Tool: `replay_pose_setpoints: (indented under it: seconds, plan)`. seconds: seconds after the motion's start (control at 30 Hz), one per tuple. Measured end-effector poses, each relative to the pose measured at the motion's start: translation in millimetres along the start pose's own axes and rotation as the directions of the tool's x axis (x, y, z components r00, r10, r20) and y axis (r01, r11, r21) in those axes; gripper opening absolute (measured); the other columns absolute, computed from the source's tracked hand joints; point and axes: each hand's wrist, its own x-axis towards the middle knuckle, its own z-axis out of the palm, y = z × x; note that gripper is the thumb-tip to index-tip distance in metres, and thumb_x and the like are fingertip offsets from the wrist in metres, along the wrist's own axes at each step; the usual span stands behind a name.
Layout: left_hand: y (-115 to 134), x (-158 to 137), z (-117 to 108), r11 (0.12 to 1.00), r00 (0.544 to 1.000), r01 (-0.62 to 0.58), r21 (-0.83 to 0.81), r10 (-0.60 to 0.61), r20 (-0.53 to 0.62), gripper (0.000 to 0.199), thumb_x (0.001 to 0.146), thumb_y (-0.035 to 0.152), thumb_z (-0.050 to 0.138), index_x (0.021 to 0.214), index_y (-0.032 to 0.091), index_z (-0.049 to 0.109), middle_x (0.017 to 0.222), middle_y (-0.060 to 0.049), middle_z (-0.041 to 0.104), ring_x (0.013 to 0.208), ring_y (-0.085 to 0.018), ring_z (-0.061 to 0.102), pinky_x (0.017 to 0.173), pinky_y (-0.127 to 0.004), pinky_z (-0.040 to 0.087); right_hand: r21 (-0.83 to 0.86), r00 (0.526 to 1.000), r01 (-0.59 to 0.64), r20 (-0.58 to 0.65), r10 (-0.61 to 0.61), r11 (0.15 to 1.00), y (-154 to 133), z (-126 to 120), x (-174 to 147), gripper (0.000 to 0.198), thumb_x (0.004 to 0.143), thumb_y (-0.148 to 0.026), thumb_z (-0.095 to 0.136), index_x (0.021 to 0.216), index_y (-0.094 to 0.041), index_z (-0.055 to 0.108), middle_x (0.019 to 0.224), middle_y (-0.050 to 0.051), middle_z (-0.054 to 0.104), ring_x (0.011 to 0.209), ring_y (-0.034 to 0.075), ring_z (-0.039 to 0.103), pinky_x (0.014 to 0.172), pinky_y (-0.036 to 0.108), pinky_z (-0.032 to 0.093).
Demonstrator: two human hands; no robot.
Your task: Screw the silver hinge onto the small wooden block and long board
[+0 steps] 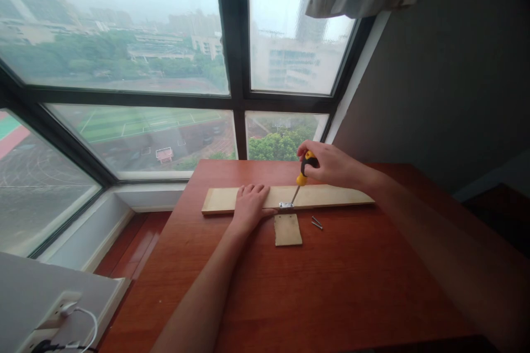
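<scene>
We work at a red-brown tabletop (pixel 339 292) set before a window (pixel 238 55). On its far part we have a long, pale plank (pixel 327 197), lying flat and running from left to right. A small metal hinge (pixel 285 206) sits at the near long edge of the plank, close to its middle.

Our left hand (pixel 250 205) is spread wide, palm down, on the plank to the left of the hinge. Its thumb points right along the near edge and ends just beside the hinge.

Our right hand (pixel 323 160) is closed around the yellow and black handle of a screwdriver (pixel 302 178). We hold the tool tilted, handle up and to the right, with the shaft running down to the right end of the hinge. Whether the tip is seated in a screw head is too small to tell.

Nearer to us, just below the hinge, a small square board (pixel 288 230) lies flat, with small dark holes near its far edge. To its right, two loose screws (pixel 317 223) lie close together.
</scene>
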Motion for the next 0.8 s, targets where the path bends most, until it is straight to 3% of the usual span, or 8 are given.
replay_pose_setpoints:
  seconds: [0.07,0.13,0.23,0.37,0.47,0.57,0.67,0.8]
  plan:
    - [-0.2,0.0,0.4,1.000,1.000,-0.001,0.000,0.001,-0.002,0.062,0.073,0.059,0.069,0.124,0.027,0.055,0.125,-0.008,0.061,0.115,-0.029,0.049,0.100,-0.040,0.032,0.028,1.000,0.026,-0.001,-0.026,0.999,1.1,-0.7,-0.1,0.016,0.079,-0.020,0.055,0.095,-0.020,0.055,0.093,0.004,0.064,0.079,0.016,0.057,0.067,0.026,0.039]
    - [-0.2,-0.2,0.6,1.000,1.000,0.001,0.000,-0.001,-0.001,0.063,0.072,0.059,0.070,0.124,0.027,0.055,0.125,-0.008,0.061,0.116,-0.029,0.049,0.100,-0.040,0.032,-0.054,0.999,-0.018,-0.038,0.016,0.998,1.7,1.0,0.0,0.011,0.084,-0.030,0.054,0.090,-0.021,0.056,0.087,0.003,0.063,0.073,0.016,0.055,0.061,0.027,0.036]
    - [-0.2,-0.8,0.8,1.000,1.000,0.002,-0.002,-0.002,-0.001,0.063,0.072,0.059,0.070,0.124,0.028,0.055,0.126,-0.007,0.060,0.116,-0.029,0.049,0.100,-0.040,0.032,-0.177,0.993,-0.082,-0.095,0.066,0.981,1.8,5.6,0.0,0.022,0.088,-0.043,0.051,0.085,-0.022,0.057,0.080,0.002,0.062,0.066,0.016,0.052,0.056,0.028,0.031]
    - [-0.3,-1.2,0.9,1.000,1.000,0.004,-0.002,-0.004,-0.004,0.062,0.071,0.059,0.070,0.124,0.029,0.055,0.127,-0.007,0.060,0.116,-0.029,0.049,0.100,-0.040,0.033,-0.098,0.996,0.005,-0.083,-0.013,0.995,2.3,6.4,-2.2,0.011,0.084,-0.029,0.054,0.091,-0.021,0.058,0.087,0.002,0.065,0.072,0.016,0.055,0.061,0.028,0.036]
    - [0.1,-0.9,0.1,1.000,1.000,0.010,0.004,-0.010,-0.005,0.063,0.071,0.060,0.070,0.123,0.029,0.056,0.127,-0.006,0.060,0.116,-0.029,0.049,0.100,-0.040,0.033,0.025,0.998,0.052,-0.030,-0.052,0.998,3.8,2.5,-4.7,0.021,0.077,-0.019,0.055,0.098,-0.020,0.058,0.094,0.003,0.065,0.075,0.015,0.056,0.065,0.026,0.039]
    - [0.7,-0.5,-1.2,1.000,1.000,0.018,0.008,-0.018,0.000,0.062,0.071,0.061,0.070,0.123,0.028,0.056,0.127,-0.006,0.061,0.116,-0.029,0.049,0.100,-0.040,0.033,-0.011,1.000,-0.008,-0.026,0.008,1.000,4.9,0.3,-5.6,0.016,0.083,-0.030,0.055,0.095,-0.020,0.060,0.088,0.003,0.065,0.071,0.015,0.055,0.061,0.027,0.038]
    - [0.9,-0.6,-2.0,1.000,1.000,0.022,-0.004,-0.022,0.009,0.063,0.071,0.060,0.070,0.124,0.029,0.056,0.128,-0.006,0.060,0.117,-0.029,0.049,0.101,-0.040,0.032,-0.102,0.995,-0.080,-0.060,0.074,0.992,4.2,1.6,-5.4,0.025,0.088,-0.045,0.052,0.087,-0.022,0.061,0.072,0.001,0.062,0.062,0.015,0.053,0.056,0.028,0.034]
    - [0.2,-1.1,-1.5,0.999,1.000,0.018,-0.032,-0.018,0.006,0.065,0.069,0.061,0.071,0.125,0.030,0.056,0.129,-0.006,0.059,0.118,-0.029,0.048,0.102,-0.042,0.031,-0.076,0.996,-0.054,-0.069,0.049,0.996,2.9,3.0,-6.2,0.016,0.085,-0.033,0.055,0.094,-0.022,0.062,0.083,0.002,0.067,0.070,0.016,0.058,0.060,0.027,0.037]
